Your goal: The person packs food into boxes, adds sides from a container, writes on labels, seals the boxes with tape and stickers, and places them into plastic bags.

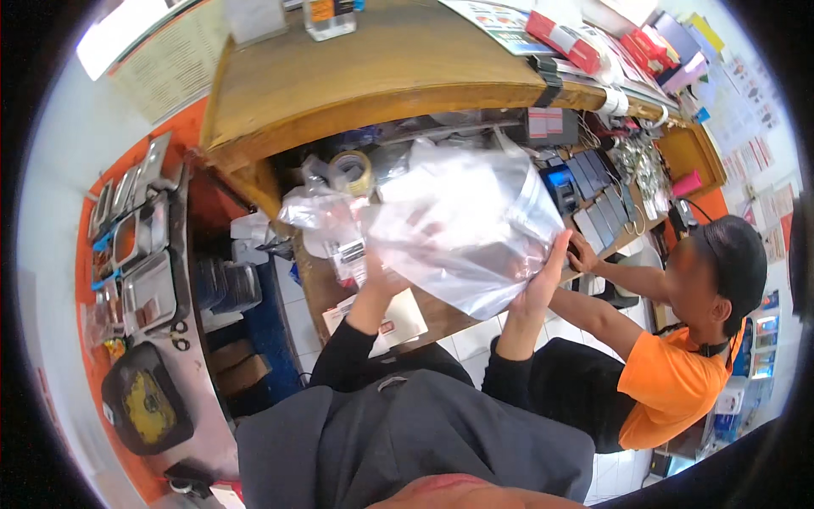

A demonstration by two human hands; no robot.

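Observation:
A large clear plastic bag (464, 261) is spread between my hands above the wooden desk, with a white glare over its middle. My right hand (540, 273) grips its right side. My left hand (383, 270) holds the left side; its fingers show only dimly through the film, so I cannot tell whether they are inside the bag or behind it. To the left of the bag lie a roll of tape (351, 172) and a crumpled clear wrapper (318, 207). Below my left hand, a white printed paper (400, 321) rests on the desk's front edge.
A co-worker in an orange shirt (674, 375) reaches toward several phones (598, 219) at the right. A raised wooden shelf (369, 63) spans the back. On the left, a side counter (191, 382) bears metal trays (149, 289), scissors (180, 336) and a black tray (147, 399).

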